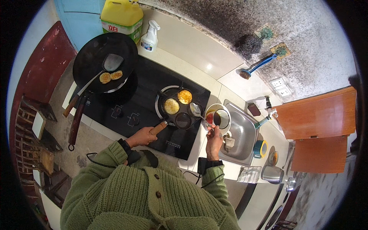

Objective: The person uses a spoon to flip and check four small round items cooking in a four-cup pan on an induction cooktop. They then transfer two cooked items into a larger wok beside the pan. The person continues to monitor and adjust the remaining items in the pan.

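Note:
My left hand (143, 136) grips the wooden handle (158, 128) of a black pan with several round wells (169, 117), which sits on the right burner. Two wells hold food: a pale yellow egg round (171, 106) and a browner one (185, 97). The front well (183, 120) holds no egg. In my right hand (214, 143) is a metal spoon (195, 109), its bowl over the pan's right well. Below the spoon's handle stands a white bowl (229, 126) with a dark liquid and something red inside; my fingers are at its near rim.
A black wok (86, 49) on the left burner holds a spatula (113, 62) and two browned rounds (111, 76). The steel sink (241, 138) lies right of the bowl. A spray bottle (150, 37) and a yellow jug (122, 14) stand behind the black cooktop (149, 74).

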The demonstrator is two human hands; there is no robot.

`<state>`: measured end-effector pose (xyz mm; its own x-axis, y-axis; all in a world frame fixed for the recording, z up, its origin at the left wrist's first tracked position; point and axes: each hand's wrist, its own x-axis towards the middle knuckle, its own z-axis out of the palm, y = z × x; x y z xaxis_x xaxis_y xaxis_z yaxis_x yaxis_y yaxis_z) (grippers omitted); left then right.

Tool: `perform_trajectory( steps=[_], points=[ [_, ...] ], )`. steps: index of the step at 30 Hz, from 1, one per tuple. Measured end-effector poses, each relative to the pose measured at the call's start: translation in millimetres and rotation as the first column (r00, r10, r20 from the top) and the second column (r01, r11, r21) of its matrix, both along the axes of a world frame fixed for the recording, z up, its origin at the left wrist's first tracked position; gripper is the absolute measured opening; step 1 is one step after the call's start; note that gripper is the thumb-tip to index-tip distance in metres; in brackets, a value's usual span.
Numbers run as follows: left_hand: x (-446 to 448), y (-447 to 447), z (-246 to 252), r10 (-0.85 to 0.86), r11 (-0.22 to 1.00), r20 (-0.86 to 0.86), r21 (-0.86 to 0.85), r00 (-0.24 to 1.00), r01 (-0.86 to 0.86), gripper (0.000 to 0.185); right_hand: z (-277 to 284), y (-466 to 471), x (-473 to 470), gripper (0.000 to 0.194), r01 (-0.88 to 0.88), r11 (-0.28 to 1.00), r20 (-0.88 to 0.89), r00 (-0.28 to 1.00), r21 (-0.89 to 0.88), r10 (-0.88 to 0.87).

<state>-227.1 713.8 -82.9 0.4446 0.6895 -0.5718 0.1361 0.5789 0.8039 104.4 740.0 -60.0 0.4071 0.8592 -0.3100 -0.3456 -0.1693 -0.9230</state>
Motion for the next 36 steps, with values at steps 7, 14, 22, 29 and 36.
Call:
perform_trajectory(
  steps=[7,14,22,29,36],
  points=[
    [-1.5,-0.4,-2.5,-0.002,1.000,-0.019,0.003,1.000,0.002,0.026,23.0,14.9,-25.6,0.032,-0.168,0.983,0.398,0.908,0.070,0.127],
    [-1.4,0.2,-19.0,-0.049,0.997,-0.050,0.062,0.998,0.052,0.037,34.4,17.8,-45.2,0.032,-0.323,0.945,0.655,0.726,0.056,0.209],
    [-0.9,-1.7,-17.7,-0.005,1.000,-0.003,0.011,1.000,0.005,0.032,37.2,8.2,-30.5,0.031,-0.240,0.963,0.679,0.728,0.120,0.097],
    [1.1,0.3,-11.6,-0.035,0.999,0.013,0.036,0.999,0.035,0.035,34.2,0.2,-3.4,0.034,-0.142,0.988,0.674,0.736,0.068,0.060],
    [-0.2,1.2,4.9,-0.003,0.997,0.052,-0.080,0.999,0.007,0.024,38.5,6.8,-8.4,0.035,-0.145,0.989,0.817,0.568,-0.018,0.098]
  ],
)
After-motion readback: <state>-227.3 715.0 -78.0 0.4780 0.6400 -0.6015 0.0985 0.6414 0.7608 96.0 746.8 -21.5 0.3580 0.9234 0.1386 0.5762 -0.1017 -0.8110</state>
